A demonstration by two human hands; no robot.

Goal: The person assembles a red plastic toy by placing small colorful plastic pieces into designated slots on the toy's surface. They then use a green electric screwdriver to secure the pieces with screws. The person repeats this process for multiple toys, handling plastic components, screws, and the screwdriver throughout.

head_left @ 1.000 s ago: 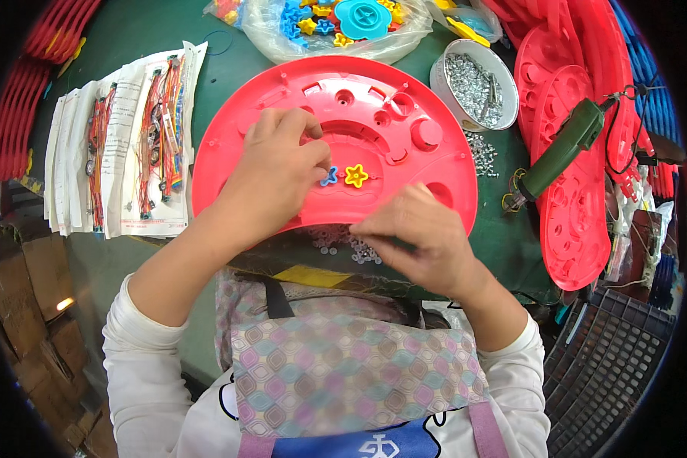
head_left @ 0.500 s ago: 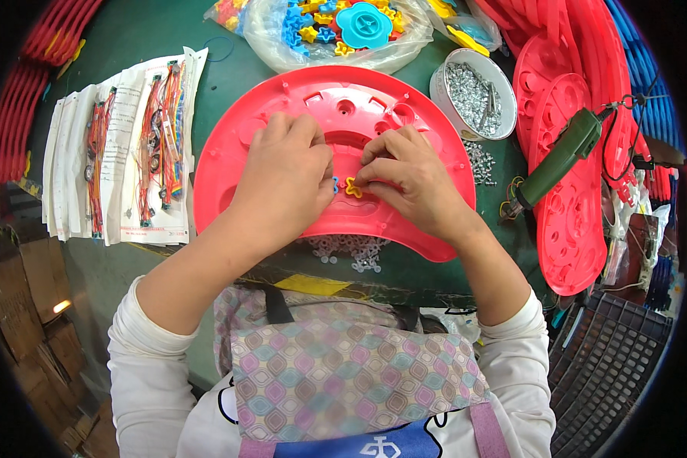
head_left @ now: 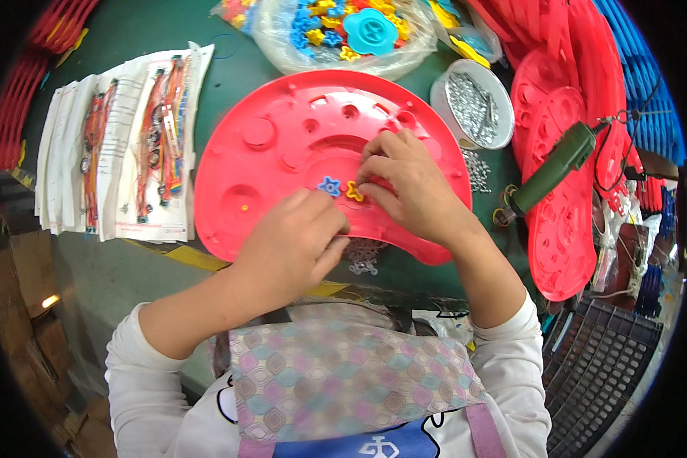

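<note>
A red curved plastic panel [head_left: 229, 164] lies in front of me, its underside with bosses and round recesses facing up. Near its middle sit a blue star-shaped plastic piece [head_left: 329, 186] and a yellow star-shaped plastic piece [head_left: 353, 191], side by side. My right hand [head_left: 412, 183] has its fingers bent and its fingertips pinched at the yellow piece. My left hand [head_left: 294, 240] is curled over the panel's front inner edge, beside small clear plastic parts [head_left: 364, 259]. Its fingertips are partly hidden, and whatever they hold does not show.
Behind the panel lies a clear bag [head_left: 271, 38] of colourful star pieces. A white tub [head_left: 504, 126] of small metal screws stands right, near a green electric screwdriver [head_left: 557, 164] and stacked red panels [head_left: 561, 252]. Wire bundles [head_left: 156, 145] rest on papers at left.
My left hand has moved back toward me from the star pieces to the panel's front edge, uncovering the blue piece. My right hand stays by the yellow piece.
</note>
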